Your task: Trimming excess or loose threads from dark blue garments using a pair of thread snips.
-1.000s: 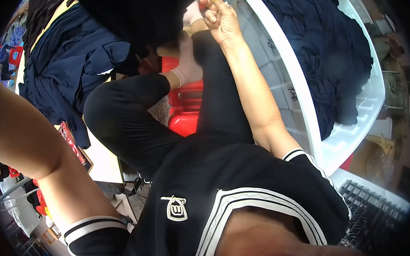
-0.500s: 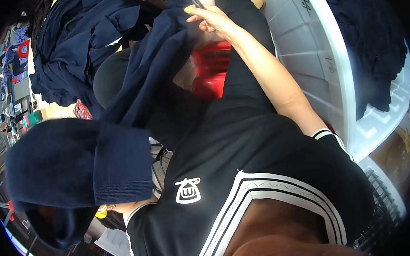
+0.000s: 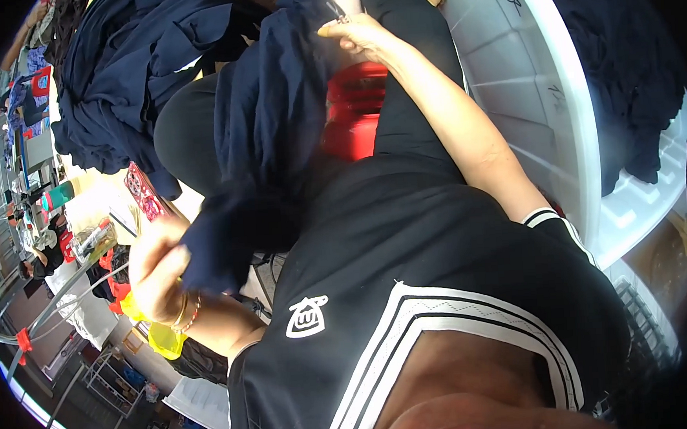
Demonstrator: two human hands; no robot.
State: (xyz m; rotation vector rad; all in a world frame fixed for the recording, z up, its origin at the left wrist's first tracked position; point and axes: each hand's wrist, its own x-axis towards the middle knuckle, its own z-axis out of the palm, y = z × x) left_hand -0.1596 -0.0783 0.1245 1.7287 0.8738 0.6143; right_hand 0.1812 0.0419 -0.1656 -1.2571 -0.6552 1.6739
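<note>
A navy knit garment (image 3: 270, 101) lies bunched over my left thigh. Its ribbed end (image 3: 215, 242) reaches toward my left hand (image 3: 160, 274), which is blurred, its fingers curled against the cloth. A bracelet circles that wrist. Farther off, above my right leg, my right hand (image 3: 358, 37) is closed around a slim dark tool (image 3: 336, 9). Only the tool's thin end shows, so its exact kind is unclear. The garment's far part lies just left of this hand.
More navy garments (image 3: 115, 87) are heaped at the far left. A white plastic bin (image 3: 582, 121) stands along my right side, with dark cloth (image 3: 617, 64) beyond its wall. Between my legs is a red stool (image 3: 352, 131). A red patterned phone-like object (image 3: 144, 191) lies left.
The garment part raised at the left, which hid my left hand, has swung down toward my lap, uncovering the hand. My right hand stays nearly in place, its fingers drawn in more.
</note>
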